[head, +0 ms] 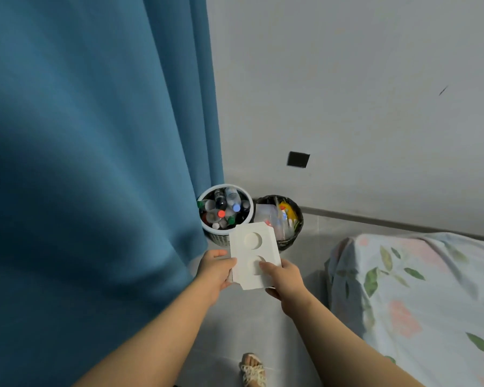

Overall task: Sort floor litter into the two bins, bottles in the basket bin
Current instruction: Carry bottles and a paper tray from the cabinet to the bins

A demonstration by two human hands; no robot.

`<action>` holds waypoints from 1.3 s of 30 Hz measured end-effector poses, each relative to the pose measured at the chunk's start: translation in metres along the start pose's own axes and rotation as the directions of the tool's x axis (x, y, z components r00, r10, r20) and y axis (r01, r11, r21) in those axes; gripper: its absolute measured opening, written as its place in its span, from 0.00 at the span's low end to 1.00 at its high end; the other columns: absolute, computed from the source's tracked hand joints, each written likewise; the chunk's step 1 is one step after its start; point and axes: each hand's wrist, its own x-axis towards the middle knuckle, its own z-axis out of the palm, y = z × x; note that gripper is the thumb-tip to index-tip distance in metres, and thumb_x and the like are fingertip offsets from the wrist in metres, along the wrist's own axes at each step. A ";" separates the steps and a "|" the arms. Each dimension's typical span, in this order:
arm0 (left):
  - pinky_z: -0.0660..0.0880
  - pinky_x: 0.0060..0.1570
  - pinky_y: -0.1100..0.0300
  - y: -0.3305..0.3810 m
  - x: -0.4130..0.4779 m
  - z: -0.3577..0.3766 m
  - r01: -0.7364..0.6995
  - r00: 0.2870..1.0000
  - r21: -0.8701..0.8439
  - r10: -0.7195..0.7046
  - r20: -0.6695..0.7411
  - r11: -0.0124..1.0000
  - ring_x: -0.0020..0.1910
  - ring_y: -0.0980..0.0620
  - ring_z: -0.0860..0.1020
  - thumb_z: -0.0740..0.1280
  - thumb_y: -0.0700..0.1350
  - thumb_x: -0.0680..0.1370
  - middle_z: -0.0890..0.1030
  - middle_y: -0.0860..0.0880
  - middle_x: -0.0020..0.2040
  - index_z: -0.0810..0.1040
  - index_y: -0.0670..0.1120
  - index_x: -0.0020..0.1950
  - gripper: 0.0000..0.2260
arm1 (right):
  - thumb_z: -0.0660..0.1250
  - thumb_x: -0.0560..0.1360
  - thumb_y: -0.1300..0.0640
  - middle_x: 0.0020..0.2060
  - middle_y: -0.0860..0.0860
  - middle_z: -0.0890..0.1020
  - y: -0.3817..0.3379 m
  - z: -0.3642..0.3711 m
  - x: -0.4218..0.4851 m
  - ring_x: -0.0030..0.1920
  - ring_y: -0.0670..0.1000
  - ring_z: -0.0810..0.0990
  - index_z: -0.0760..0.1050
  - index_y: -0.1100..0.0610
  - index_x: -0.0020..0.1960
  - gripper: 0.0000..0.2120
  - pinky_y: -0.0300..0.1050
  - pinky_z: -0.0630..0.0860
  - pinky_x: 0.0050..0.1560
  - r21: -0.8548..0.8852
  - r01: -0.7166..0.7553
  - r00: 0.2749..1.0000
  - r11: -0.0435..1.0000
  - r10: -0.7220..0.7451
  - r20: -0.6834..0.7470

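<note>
Left hand and right hand fingers curl around a white moulded pulp tray, near of the white bottle-filled basket bin and black-lined bin

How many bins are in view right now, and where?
2. The white basket bin, full of bottles, stands beside the blue curtain; the black-bagged bin stands just right of it. The white tray held by the left hand and right hand hides part of each.
</note>
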 end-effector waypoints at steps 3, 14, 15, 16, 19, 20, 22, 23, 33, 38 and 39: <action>0.72 0.36 0.60 0.017 0.020 0.017 0.034 0.999 -0.027 -0.033 0.012 0.999 0.35 0.54 0.73 0.65 0.35 0.76 0.76 0.46 0.44 0.69 0.48 0.57 0.13 | 0.64 0.76 0.62 0.41 0.51 0.78 -0.019 -0.009 0.026 0.39 0.49 0.77 0.71 0.59 0.56 0.09 0.41 0.74 0.35 -0.008 -0.011 1.000 1.000 0.011 0.022; 0.69 0.34 0.60 0.060 0.114 0.055 0.130 0.989 0.018 -0.131 0.067 0.991 0.33 0.53 0.70 0.64 0.34 0.76 0.75 0.47 0.35 0.75 0.48 0.55 0.12 | 0.65 0.76 0.58 0.48 0.52 0.78 -0.053 -0.019 0.123 0.48 0.53 0.77 0.70 0.57 0.57 0.10 0.41 0.76 0.39 0.018 -0.113 0.993 0.993 0.113 -0.022; 0.68 0.34 0.61 0.064 0.126 0.058 0.134 0.988 0.041 -0.136 0.069 0.990 0.32 0.53 0.70 0.63 0.34 0.76 0.74 0.47 0.35 0.75 0.48 0.55 0.12 | 0.65 0.76 0.58 0.48 0.52 0.78 -0.056 -0.018 0.134 0.49 0.53 0.77 0.70 0.57 0.57 0.11 0.41 0.76 0.39 0.028 -0.128 0.991 0.991 0.129 -0.033; 0.68 0.33 0.61 0.068 0.138 0.063 0.140 0.987 0.064 -0.144 0.074 0.988 0.32 0.53 0.69 0.63 0.34 0.76 0.74 0.47 0.34 0.76 0.48 0.55 0.12 | 0.65 0.76 0.57 0.49 0.52 0.78 -0.059 -0.018 0.145 0.48 0.53 0.77 0.70 0.57 0.58 0.11 0.41 0.75 0.38 0.036 -0.147 0.988 0.989 0.148 -0.044; 0.66 0.32 0.61 0.081 0.178 0.080 0.156 0.983 0.097 -0.164 0.082 0.983 0.30 0.53 0.68 0.63 0.33 0.76 0.74 0.47 0.33 0.76 0.47 0.54 0.12 | 0.66 0.76 0.57 0.48 0.53 0.78 -0.068 -0.016 0.179 0.45 0.51 0.76 0.70 0.58 0.59 0.13 0.42 0.74 0.37 0.078 -0.211 0.972 0.974 0.217 -0.089; 0.66 0.32 0.61 0.084 0.192 0.086 0.159 0.982 0.111 -0.168 0.081 0.981 0.30 0.52 0.68 0.62 0.33 0.76 0.73 0.47 0.33 0.77 0.47 0.55 0.12 | 0.66 0.76 0.57 0.47 0.52 0.78 -0.069 -0.015 0.192 0.45 0.51 0.76 0.70 0.58 0.59 0.13 0.42 0.74 0.37 0.093 -0.227 0.966 0.970 0.236 -0.109; 0.66 0.31 0.62 0.086 0.218 0.100 0.161 0.981 0.144 -0.174 0.083 0.976 0.30 0.53 0.68 0.63 0.34 0.75 0.73 0.48 0.32 0.77 0.48 0.55 0.13 | 0.66 0.76 0.57 0.46 0.51 0.78 -0.071 -0.017 0.216 0.45 0.51 0.77 0.71 0.58 0.59 0.12 0.42 0.73 0.36 0.112 -0.250 0.953 0.962 0.265 -0.144; 0.66 0.31 0.63 0.086 0.231 0.107 0.159 0.981 0.154 -0.174 0.088 0.975 0.30 0.53 0.69 0.63 0.34 0.75 0.73 0.48 0.33 0.77 0.48 0.55 0.12 | 0.66 0.76 0.58 0.46 0.51 0.78 -0.072 -0.019 0.228 0.45 0.51 0.77 0.71 0.57 0.58 0.12 0.43 0.73 0.37 0.120 -0.255 0.949 0.959 0.272 -0.159; 0.66 0.29 0.63 0.047 0.343 0.170 0.250 0.960 0.193 -0.268 0.076 0.949 0.34 0.52 0.69 0.63 0.36 0.75 0.77 0.41 0.46 0.77 0.47 0.53 0.10 | 0.65 0.76 0.63 0.44 0.55 0.79 -0.037 -0.057 0.351 0.42 0.53 0.79 0.71 0.61 0.58 0.11 0.44 0.74 0.36 0.159 -0.334 0.911 0.929 0.362 -0.198; 0.74 0.45 0.59 0.025 0.407 0.202 0.252 0.962 0.169 -0.266 0.062 0.953 0.48 0.46 0.76 0.65 0.40 0.76 0.80 0.44 0.51 0.75 0.54 0.42 0.09 | 0.64 0.76 0.63 0.44 0.54 0.78 -0.020 -0.073 0.423 0.43 0.52 0.78 0.70 0.60 0.57 0.10 0.44 0.74 0.36 0.171 -0.371 0.899 0.913 0.399 -0.182; 0.74 0.48 0.57 0.022 0.419 0.208 0.248 0.964 0.168 -0.260 0.054 0.954 0.49 0.46 0.76 0.65 0.41 0.76 0.79 0.47 0.48 0.74 0.55 0.41 0.09 | 0.64 0.76 0.63 0.44 0.53 0.78 -0.018 -0.076 0.437 0.43 0.52 0.78 0.70 0.59 0.57 0.10 0.43 0.74 0.37 0.162 -0.369 0.902 0.915 0.395 -0.176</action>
